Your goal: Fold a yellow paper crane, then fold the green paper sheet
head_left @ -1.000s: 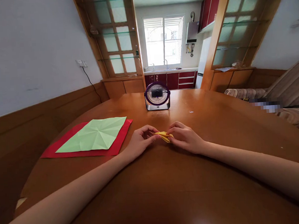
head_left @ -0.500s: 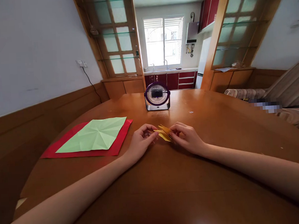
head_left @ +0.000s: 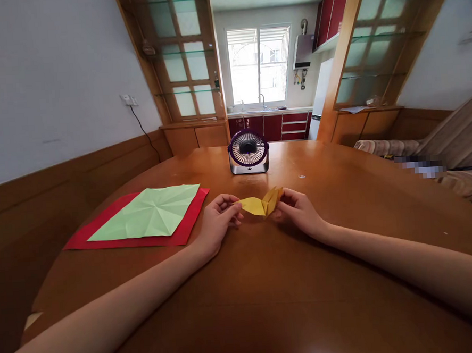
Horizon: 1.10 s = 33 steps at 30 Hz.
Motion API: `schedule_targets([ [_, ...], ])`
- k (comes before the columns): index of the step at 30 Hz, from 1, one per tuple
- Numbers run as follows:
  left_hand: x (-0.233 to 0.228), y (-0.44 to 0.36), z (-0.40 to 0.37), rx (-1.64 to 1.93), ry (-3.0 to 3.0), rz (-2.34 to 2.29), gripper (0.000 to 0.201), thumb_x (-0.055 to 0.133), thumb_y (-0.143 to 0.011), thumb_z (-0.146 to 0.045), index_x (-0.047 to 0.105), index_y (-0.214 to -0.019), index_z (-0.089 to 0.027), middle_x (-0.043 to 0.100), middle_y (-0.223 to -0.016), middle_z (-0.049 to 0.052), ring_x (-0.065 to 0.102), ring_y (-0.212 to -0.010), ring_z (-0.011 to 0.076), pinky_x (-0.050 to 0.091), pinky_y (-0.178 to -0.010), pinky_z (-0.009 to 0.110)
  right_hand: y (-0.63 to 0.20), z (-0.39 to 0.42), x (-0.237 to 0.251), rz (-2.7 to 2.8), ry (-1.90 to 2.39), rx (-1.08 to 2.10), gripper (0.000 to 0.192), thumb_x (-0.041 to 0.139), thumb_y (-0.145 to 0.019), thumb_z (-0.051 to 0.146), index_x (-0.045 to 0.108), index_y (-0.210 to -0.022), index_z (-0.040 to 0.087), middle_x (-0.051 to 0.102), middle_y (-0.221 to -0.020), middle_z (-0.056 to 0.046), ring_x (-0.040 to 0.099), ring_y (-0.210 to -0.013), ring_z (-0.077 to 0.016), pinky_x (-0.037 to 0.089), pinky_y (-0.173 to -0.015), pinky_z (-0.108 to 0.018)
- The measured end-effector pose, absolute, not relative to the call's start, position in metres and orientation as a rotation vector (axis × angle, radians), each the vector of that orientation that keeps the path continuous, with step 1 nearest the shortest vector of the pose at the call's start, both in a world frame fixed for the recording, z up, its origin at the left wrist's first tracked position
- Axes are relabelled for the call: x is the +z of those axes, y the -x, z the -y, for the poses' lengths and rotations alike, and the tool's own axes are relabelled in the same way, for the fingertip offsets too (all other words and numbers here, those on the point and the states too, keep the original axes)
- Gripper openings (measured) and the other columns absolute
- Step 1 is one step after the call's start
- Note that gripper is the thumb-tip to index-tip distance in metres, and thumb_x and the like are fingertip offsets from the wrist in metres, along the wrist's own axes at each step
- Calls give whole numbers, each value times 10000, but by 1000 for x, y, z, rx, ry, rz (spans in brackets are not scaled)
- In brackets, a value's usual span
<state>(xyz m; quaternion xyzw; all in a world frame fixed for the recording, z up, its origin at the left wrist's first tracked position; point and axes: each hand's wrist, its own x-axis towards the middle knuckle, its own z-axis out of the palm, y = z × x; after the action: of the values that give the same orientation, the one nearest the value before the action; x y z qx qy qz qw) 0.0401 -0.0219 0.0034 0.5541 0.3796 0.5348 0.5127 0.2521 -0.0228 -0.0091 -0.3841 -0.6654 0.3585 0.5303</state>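
Note:
A small folded yellow paper point(head_left: 261, 203) hangs just above the brown wooden table point(head_left: 266, 281), stretched between my two hands. My left hand point(head_left: 218, 223) pinches its left tip with thumb and fingers. My right hand point(head_left: 300, 211) pinches its right end, which stands up in a fold. Both forearms rest low over the table.
A creased green sheet point(head_left: 150, 212) lies on a larger red sheet point(head_left: 83, 236) at the table's left. A small purple desk fan point(head_left: 248, 152) stands behind the hands. A sofa point(head_left: 446, 158) is at the right, wood panelling at the left.
The yellow paper was bunched small between close fingertips; my hands have since drawn apart and lifted slightly, so the paper is spread wider between them.

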Motion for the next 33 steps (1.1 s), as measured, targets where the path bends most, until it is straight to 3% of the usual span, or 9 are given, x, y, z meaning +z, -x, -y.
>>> schedule_targets([
  [8,2,-40,21,1273,-1402,-878,217,681,-713,-285,555,-850,-172,562,-726,-41,537,-539,77,451,-510,208,-253,23,-7,1522,962,1047,123,595,-766,296,566,-760,177,571,-604,31,520,-543,-104,403,-550,-243],
  [11,-1,-40,21,1136,-1547,-875,116,584,-750,-244,587,-834,-164,524,-620,-51,498,-505,71,414,-519,199,-252,25,-7,1604,946,989,139,586,-778,309,553,-746,178,557,-589,35,510,-544,-105,393,-551,-246],
  [16,-4,-39,21,1058,-1646,-901,137,521,-763,-237,620,-810,-155,498,-577,-41,467,-514,82,394,-540,208,-253,24,-8,1588,967,954,107,554,-765,276,525,-713,186,532,-559,46,498,-522,-104,384,-529,-241],
  [27,4,-44,35,1039,-1851,-992,228,639,-774,-369,608,-889,-175,628,-813,0,504,-538,84,367,-496,200,-248,34,-8,1803,932,730,105,569,-805,282,571,-790,178,588,-717,-1,542,-643,-116,428,-569,-228],
  [30,3,-48,37,1175,-1886,-994,254,655,-772,-319,603,-986,-192,651,-971,19,559,-617,91,435,-562,208,-247,35,-9,1804,879,735,101,581,-812,276,579,-816,175,615,-768,-17,580,-694,-124,468,-616,-236],
  [33,0,-51,37,1267,-1831,-941,323,660,-770,-274,562,-1069,-201,663,-949,21,617,-721,116,492,-657,224,-246,36,-9,1792,852,770,104,596,-810,273,581,-832,172,630,-797,-28,602,-723,-132,485,-633,-241],
])
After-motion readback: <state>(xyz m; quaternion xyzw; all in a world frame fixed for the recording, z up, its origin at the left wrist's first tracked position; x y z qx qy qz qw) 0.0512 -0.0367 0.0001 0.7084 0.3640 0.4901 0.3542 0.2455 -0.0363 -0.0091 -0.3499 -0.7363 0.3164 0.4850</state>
